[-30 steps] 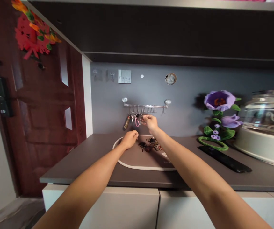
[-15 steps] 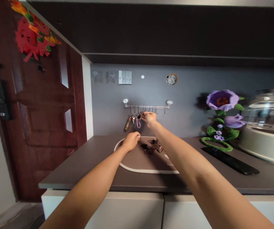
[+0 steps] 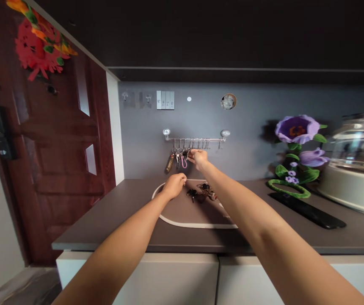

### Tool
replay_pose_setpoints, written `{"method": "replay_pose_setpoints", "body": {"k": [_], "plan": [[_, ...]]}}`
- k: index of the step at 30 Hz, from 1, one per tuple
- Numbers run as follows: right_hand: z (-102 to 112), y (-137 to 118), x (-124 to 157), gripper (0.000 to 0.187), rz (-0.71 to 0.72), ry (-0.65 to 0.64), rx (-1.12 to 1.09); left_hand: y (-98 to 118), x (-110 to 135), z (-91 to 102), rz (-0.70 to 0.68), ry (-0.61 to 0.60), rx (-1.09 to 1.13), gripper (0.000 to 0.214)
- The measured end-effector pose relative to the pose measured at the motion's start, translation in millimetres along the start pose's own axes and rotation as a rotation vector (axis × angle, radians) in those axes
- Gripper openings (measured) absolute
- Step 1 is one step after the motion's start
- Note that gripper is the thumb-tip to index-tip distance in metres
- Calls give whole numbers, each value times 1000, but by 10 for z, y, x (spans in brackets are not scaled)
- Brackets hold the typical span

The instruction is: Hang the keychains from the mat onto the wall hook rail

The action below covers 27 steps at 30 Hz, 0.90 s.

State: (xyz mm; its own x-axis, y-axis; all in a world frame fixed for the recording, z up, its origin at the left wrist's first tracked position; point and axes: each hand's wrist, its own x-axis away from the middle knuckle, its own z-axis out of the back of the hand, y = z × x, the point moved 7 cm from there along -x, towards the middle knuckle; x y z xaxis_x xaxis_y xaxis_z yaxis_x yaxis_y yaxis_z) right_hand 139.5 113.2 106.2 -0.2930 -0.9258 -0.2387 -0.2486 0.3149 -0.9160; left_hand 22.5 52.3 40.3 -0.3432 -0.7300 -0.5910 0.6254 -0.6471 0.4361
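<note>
My right hand (image 3: 198, 157) is raised to the silver hook rail (image 3: 196, 140) on the grey wall. Its fingertips pinch a key ring (image 3: 188, 153) just under the hooks. To the left of these fingers, several sets of keys (image 3: 178, 156) hang from the rail, one with a brown-gold tag (image 3: 169, 163), another with a pink strap (image 3: 184, 162). Lower down, my left hand (image 3: 175, 185) is closed above the left part of the brown mat (image 3: 182, 214); its inner side is hidden. More keys (image 3: 202, 192) lie bunched on the mat, partly behind my right forearm.
A dark shelf (image 3: 201, 38) overhangs the counter (image 3: 106, 216). On the right are a purple knitted flower (image 3: 297, 129), a black slab-like object (image 3: 309, 212) and a clear-domed white container (image 3: 353, 186). A red-brown door (image 3: 64, 169) stands at the left.
The view has shifted slightly. Both hands keep nearly the same places, the right at the hooks and the left over the mat.
</note>
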Motion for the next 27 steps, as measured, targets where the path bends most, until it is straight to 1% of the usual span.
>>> {"method": "replay_pose_setpoints", "body": {"k": [5,10,15,22,27], "plan": [[23,33,-22,15,18,-7,23,9,-1,-1,0,-9,5,18],[52,71,-68,12,26,-2,70,-27,-5,-14,19,-15,21,18],[82,80,-84,11,61,-1,121,-62,-1,-53,29,-51,54,18],[128,57,-83,13,85,-4,156,-14,6,-76,-55,-74,-4,19],[200,13,-40,16,123,34,232,25,17,-105,-109,-136,-60,22]]}}
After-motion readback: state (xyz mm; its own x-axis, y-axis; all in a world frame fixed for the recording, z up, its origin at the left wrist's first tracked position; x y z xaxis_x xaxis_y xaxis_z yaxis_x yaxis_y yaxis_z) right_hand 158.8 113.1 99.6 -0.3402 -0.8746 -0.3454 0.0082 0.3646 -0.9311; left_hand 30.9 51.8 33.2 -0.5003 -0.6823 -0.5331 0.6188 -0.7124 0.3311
